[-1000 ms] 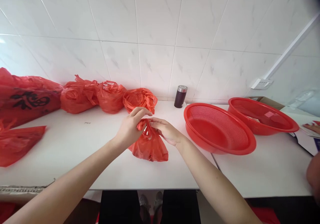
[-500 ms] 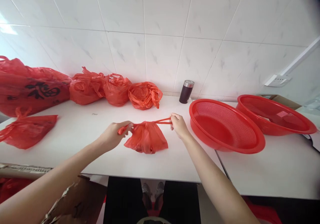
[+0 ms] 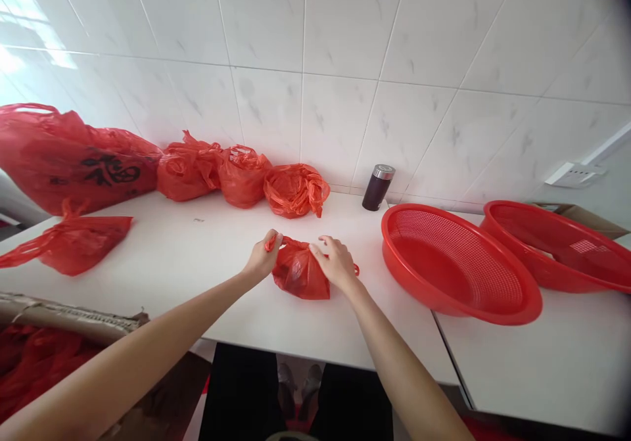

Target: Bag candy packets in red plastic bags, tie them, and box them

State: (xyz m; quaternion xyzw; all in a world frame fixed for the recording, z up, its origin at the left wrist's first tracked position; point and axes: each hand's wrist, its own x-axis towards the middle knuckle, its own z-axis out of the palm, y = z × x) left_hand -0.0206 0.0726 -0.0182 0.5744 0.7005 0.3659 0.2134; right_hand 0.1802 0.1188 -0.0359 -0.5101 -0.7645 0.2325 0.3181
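Note:
A small red plastic bag [image 3: 302, 277], bunched at the top, sits on the white table in front of me. My left hand [image 3: 265, 257] is closed around one of its handles, and a bit of red plastic shows by the thumb. On the other side, my right hand [image 3: 336, 261] bends over the bag's gathered top. Its thumb presses against the top with the index finger held apart, while the other fingers are partly hidden. A red handle loop sticks out past the right hand. The contents do not show clearly through the plastic.
Several filled red bags [image 3: 244, 181] line the tiled wall; another tied bag [image 3: 83, 247] lies at left. Behind stands a dark flask [image 3: 378, 188]. Two red plastic baskets [image 3: 458, 309] are at right. A torn cardboard box [image 3: 73, 316] holding red plastic is below left.
My hands have come closer together over the bag, the right one moving in from the stretched handle to the gathered top. My view has shifted slightly left.

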